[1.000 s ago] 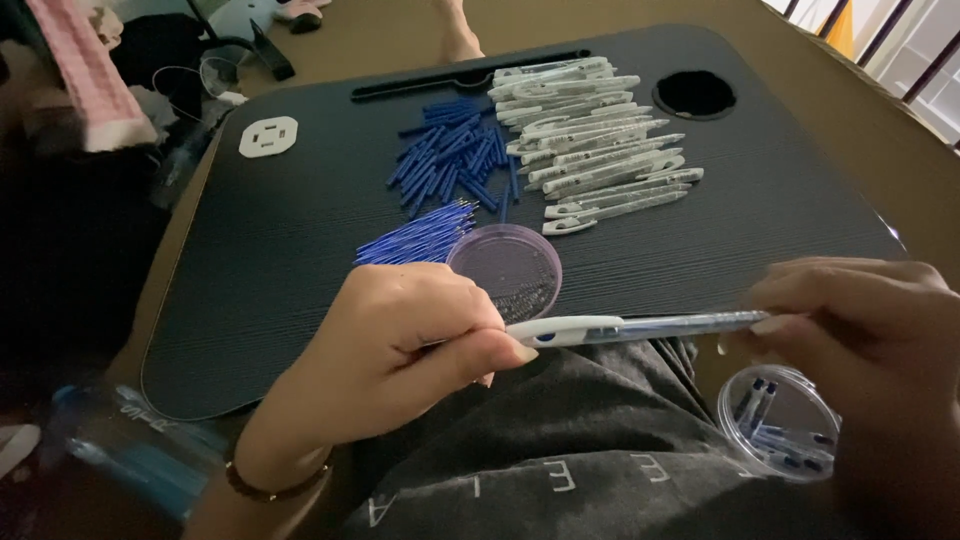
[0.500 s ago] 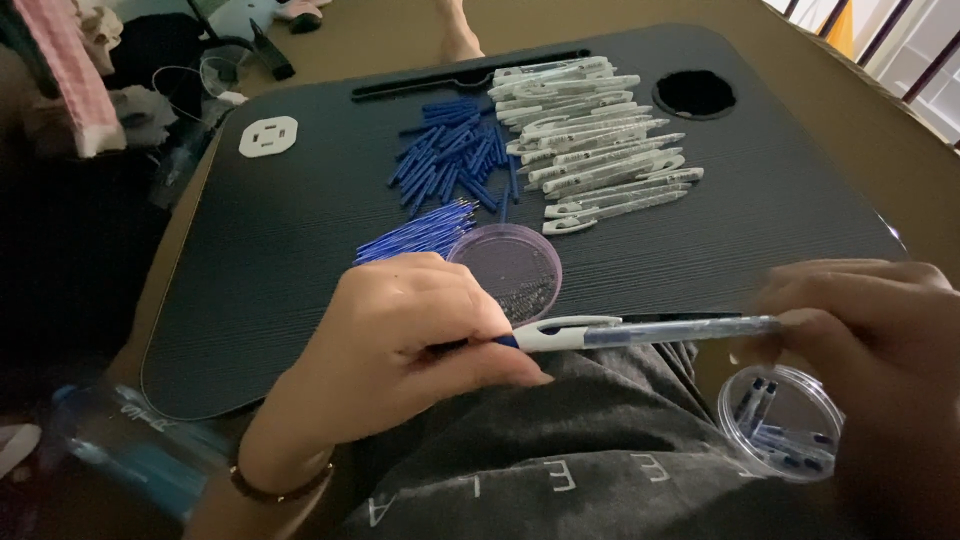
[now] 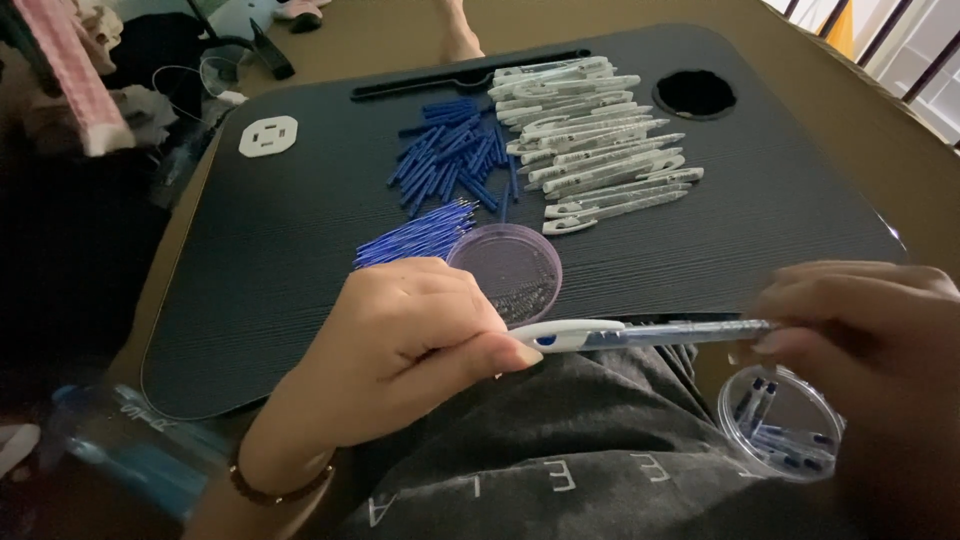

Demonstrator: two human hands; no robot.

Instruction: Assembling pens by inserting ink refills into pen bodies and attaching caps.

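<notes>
Pen (image 3: 640, 333): held level over the lap desk's (image 3: 280, 260) near edge.
Left hand (image 3: 400, 350): pinching the white end.
Right hand (image 3: 860, 330): gripping the clear barrel.
Purple dish (image 3: 505, 270): tiny springs inside.
Clear dish (image 3: 780, 422): small blue parts, on lap.

Dim indoor scene, daylight at upper right, soft blurred edges

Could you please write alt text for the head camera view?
Two hands, left hand and right hand, hold a pen over a black lap desk bearing blue refills and white pen parts.
</notes>
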